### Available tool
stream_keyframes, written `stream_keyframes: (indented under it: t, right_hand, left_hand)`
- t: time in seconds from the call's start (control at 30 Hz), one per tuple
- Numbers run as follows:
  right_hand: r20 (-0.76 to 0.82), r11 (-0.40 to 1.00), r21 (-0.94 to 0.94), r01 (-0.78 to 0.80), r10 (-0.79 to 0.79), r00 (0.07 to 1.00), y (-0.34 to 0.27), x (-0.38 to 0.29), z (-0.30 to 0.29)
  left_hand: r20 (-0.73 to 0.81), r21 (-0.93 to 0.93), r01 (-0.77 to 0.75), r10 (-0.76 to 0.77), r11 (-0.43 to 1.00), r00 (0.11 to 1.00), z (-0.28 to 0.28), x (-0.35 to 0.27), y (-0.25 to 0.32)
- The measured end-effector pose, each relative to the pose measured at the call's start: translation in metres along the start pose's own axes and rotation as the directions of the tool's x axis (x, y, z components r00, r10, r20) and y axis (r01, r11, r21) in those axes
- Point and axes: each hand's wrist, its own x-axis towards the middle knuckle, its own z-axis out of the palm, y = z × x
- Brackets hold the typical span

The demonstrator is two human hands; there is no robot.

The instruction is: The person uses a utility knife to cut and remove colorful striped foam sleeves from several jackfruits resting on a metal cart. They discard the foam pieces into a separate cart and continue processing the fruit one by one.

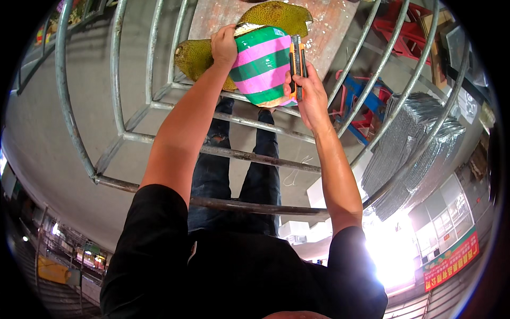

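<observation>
A bundle wrapped in pink-and-green striped sheeting (261,60) is in front of me, with pale material showing at its top edge. My left hand (225,44) grips its upper left side. In my right hand (310,85) is an orange-and-black hand tool (297,67) with a metal head, held upright against the wrap's right side; its exact kind is unclear. Beyond the bundle lies a jackfruit piece (277,16) with bumpy green-brown rind. Another jackfruit piece (195,58) shows at the left, partly hidden behind my left hand and the bundle.
A worn board (334,24) with pale scraps carries the fruit. Metal tube bars (259,159) run between my body and the board, rising on both sides. To the right are blue and red plastic stools (362,97) and a stack of silvery foil sheets (410,147).
</observation>
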Motion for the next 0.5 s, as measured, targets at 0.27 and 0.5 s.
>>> stream_keyframes:
  t: [0.27, 0.5]
  right_hand:
    - [0.056, 0.959, -0.283, -0.004, 0.020, 0.998, 0.004, 0.001, 0.002]
    - [0.104, 0.844, -0.535, 0.023, 0.039, 0.994, 0.004, 0.006, 0.008]
  left_hand:
    - [-0.062, 0.035, -0.086, 0.088, 0.996, 0.994, 0.006, -0.002, -0.012]
    - [-0.088, -0.020, -0.028, 0.026, 0.999, 0.996, 0.013, 0.000, -0.018]
